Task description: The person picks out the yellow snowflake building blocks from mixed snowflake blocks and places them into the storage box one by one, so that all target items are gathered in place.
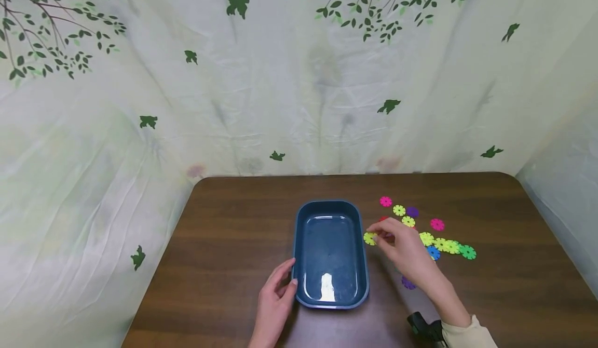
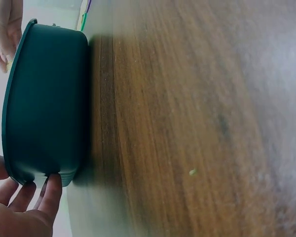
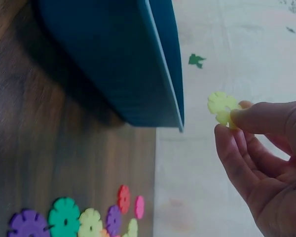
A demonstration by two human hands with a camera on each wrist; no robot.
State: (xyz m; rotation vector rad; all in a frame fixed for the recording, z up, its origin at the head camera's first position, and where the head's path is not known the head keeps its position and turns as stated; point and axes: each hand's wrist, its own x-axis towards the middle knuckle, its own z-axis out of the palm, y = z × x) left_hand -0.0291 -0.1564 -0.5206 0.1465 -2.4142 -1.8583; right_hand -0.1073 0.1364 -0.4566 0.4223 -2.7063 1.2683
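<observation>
A deep blue tray (image 1: 330, 305) stands on the wooden table. My left hand (image 1: 274, 298) holds it by its left side near the front corner; the left wrist view shows fingers (image 2: 51, 193) bent against the outer wall just below the rim. Beyond the tray's right rim, my right hand (image 1: 406, 246) pinches a yellow flower-shaped plastic piece (image 3: 222, 106) between thumb and fingertips. That piece is raised off the table, level with the rim in the right wrist view. No pieces show inside the tray.
Several loose flower pieces lie right of the tray, among them a pink one (image 1: 437, 224), a green one (image 1: 467, 252), a blue one (image 1: 433, 253) and a purple one (image 1: 408, 282). Behind the table (image 1: 224, 244) hangs a pale curtain (image 1: 280, 78) with leaf prints.
</observation>
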